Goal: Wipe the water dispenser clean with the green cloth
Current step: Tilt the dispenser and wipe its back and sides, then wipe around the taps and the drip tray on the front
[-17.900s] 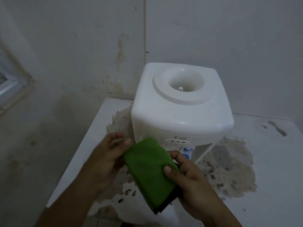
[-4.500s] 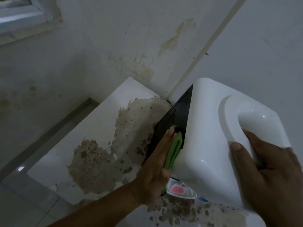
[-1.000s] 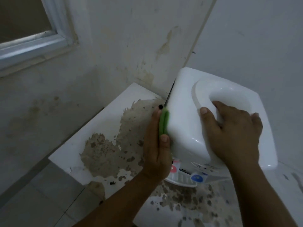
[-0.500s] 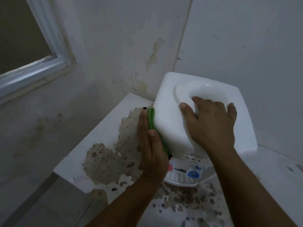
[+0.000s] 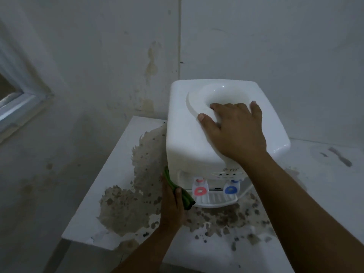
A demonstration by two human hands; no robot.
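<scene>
The white tabletop water dispenser stands upright on the white counter in the room's corner, its front with a red tap and a blue tap turned toward me. My right hand lies flat on its top, fingers hooked into the round bottle well. My left hand presses the folded green cloth against the lower left front corner of the dispenser, beside the drip tray.
The counter surface has large brown patches of peeled paint around the dispenser. Stained walls meet right behind the dispenser. A window frame sits in the left wall. The counter's left edge drops to the floor.
The dispenser has turned from angled to facing me. My left hand and the cloth slid down its left side to the lower front corner. My right hand stays on top.
</scene>
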